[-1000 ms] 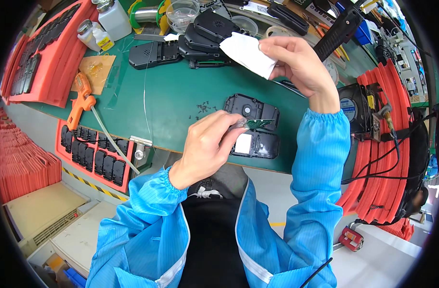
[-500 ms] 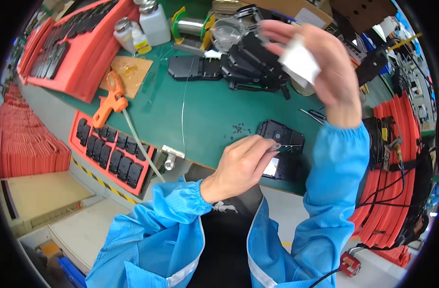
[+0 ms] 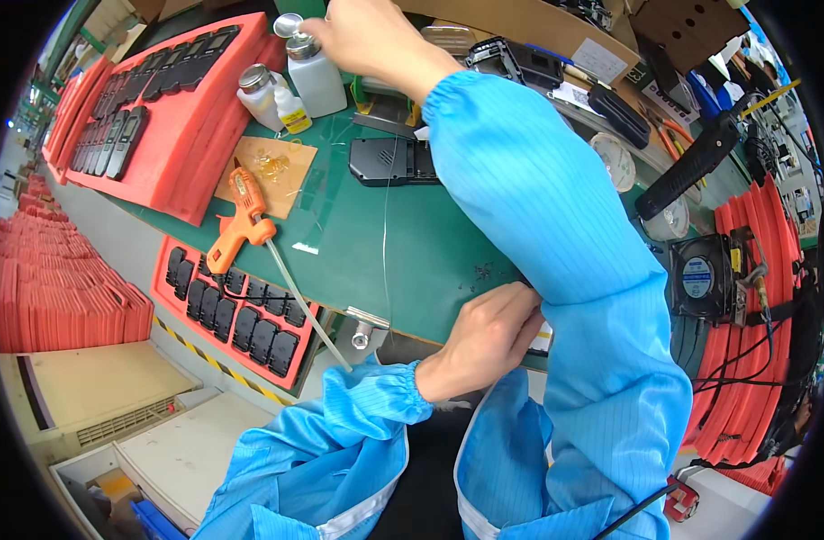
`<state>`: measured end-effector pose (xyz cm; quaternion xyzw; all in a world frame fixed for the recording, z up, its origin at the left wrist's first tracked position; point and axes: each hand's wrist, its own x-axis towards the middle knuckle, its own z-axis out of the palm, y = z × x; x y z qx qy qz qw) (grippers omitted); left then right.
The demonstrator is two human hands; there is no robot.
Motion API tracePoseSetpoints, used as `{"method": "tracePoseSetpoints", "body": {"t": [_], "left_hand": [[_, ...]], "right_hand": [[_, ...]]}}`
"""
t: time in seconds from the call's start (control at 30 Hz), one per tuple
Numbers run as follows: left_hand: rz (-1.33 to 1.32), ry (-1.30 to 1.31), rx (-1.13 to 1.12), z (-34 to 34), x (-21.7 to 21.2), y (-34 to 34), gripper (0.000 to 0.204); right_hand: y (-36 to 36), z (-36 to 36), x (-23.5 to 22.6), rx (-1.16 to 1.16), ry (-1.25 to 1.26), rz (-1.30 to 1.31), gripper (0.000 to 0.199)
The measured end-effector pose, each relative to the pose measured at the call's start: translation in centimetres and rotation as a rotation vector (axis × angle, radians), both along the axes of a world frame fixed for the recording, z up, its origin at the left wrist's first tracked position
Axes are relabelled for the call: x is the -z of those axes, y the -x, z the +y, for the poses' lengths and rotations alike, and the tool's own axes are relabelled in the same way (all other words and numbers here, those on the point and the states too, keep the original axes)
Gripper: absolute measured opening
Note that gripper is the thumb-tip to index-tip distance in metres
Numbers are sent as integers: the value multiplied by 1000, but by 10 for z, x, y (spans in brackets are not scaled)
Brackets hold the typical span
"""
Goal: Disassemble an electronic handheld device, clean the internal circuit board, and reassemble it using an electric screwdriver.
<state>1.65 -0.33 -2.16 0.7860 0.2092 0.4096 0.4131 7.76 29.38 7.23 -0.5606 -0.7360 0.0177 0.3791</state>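
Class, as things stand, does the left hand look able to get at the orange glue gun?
Probably yes: nothing bulky stands on the green bench top between the left hand and the orange glue gun, just a thin pale strand. The blue right sleeve hides whether that hand already holds something.

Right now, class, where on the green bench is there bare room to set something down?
On both sides of the thin wire, bordered by the orange glue gun, the black device and the small dark pieces. It's crowded farther back, around the bottles; the right sleeve hides part of the green bench.
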Motion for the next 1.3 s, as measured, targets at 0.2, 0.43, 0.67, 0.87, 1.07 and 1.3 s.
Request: {"method": "tracePoseSetpoints", "body": {"t": [0.2, 0.43, 0.67, 0.87, 1.07, 1.3], "left_hand": [[-32, -7, 1, 1, 8, 3, 15], [-39, -39, 5, -2, 18, 2, 16], [-20, 35, -23, 1, 3, -5, 13], [-69, 25, -48, -1, 1, -11, 18], [-25, 15, -66, 2, 3, -3, 18], [17, -5, -59, -1, 4, -5, 19]], "right_hand": [[30, 4, 3, 81, 31, -107, 47], [27, -5, -3, 53, 87, -65, 38], [-14, -78, -88, -255, -296, 99, 31], [-79, -195, -142, 4, -76, 2, 41], [-143, -292, -86, 162, -83, -104, 36], [-167, -322, -19, 493, 48, 138, 45]]}}
